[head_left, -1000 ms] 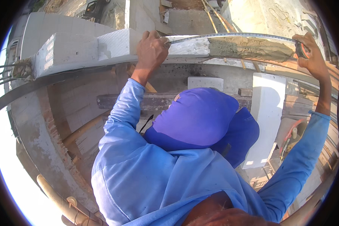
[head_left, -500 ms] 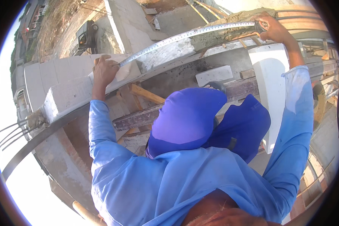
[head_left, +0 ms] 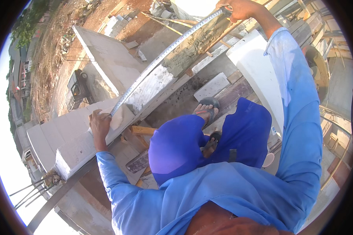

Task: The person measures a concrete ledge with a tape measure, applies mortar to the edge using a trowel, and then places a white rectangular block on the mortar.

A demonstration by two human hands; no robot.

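Observation:
A tape measure's pale blade [head_left: 165,51] stretches in a slight arc along the top of a block wall. My left hand [head_left: 99,124] is closed on the blade's near-left end, close against the wall top. At the far right, my right hand [head_left: 245,9] grips the dark tape case [head_left: 226,12], partly hidden by the fingers. Beneath the blade, the wall shows a white block face [head_left: 153,85] and a rough stretch of grey mortar [head_left: 196,47].
A large white block [head_left: 255,58] stands inside the wall on the right, with a smaller white block [head_left: 211,86] near my sandalled foot [head_left: 205,111]. A timber piece [head_left: 142,130] juts out below the wall. Bare steel bars [head_left: 33,192] stick out at the left; a parked truck [head_left: 78,89] is beyond.
The view has turned, so the wall and tape now slope more steeply up to the right. Both hands still hold the tape, and my feet have come into sight.

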